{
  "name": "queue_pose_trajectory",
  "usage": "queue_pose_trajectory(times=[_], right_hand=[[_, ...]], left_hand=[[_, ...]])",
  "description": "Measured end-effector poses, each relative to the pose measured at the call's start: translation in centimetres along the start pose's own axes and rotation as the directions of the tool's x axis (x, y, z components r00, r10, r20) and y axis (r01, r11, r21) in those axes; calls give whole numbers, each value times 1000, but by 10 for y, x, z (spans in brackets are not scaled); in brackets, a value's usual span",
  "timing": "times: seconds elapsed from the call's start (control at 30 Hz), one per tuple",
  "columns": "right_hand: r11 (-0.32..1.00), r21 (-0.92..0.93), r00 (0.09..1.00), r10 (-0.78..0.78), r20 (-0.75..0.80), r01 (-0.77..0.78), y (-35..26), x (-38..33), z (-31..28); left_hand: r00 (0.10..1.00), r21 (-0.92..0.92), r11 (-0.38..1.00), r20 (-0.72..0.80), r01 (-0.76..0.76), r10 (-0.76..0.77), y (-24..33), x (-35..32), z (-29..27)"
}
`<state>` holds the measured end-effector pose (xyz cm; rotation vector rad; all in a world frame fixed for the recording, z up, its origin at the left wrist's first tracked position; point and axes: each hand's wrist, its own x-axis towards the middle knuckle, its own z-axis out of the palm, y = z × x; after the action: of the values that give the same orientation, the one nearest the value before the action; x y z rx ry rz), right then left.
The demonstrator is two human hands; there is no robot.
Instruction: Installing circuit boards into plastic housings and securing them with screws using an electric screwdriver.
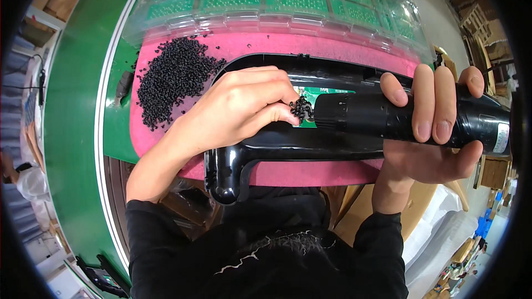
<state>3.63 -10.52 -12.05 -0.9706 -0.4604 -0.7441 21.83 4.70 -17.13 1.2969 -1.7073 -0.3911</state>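
Note:
My right hand (424, 158) is wrapped around a thick black electric screwdriver (363, 113), held level with its ribbed nose toward the left. Pinched between the thumb and fingers of my left hand (244, 102) is a cluster of small black screws (301, 109), right at the screwdriver's tip. Below both hands lies a long, glossy black plastic housing (310, 147) with a raised rim. A green circuit board (330, 91) shows within it, mostly covered by the screwdriver and my left hand. The bit's end is hidden among the screws.
A large heap of loose black screws (177, 75) lies left on a pink mat (266, 42). Behind it, clear plastic trays (244, 19) hold several green circuit boards. A green surface (72, 111) with a white edge strip (105, 72) runs along the left.

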Motion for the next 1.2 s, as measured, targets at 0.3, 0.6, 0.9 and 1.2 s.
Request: queue_pose_trajectory(times=[0.3,0.6,0.9,1.2], right_hand=[[995,-66,984,89,152,-79,-6,4,-6],[975,-209,979,108,171,-71,-4,4,-12],[946,-323,1000,19,0,-18,-28,-1,-14],[846,-519,969,-12,-247,-121,-16,2,-30]], left_hand=[[999,-169,984,27,46,-42,4,5,-2],[982,213,976,-172,-41,79,5,3,3],[957,71,976,-219,208,-188,9,3,5],[994,145,987,69,73,-83,2,1,5]])
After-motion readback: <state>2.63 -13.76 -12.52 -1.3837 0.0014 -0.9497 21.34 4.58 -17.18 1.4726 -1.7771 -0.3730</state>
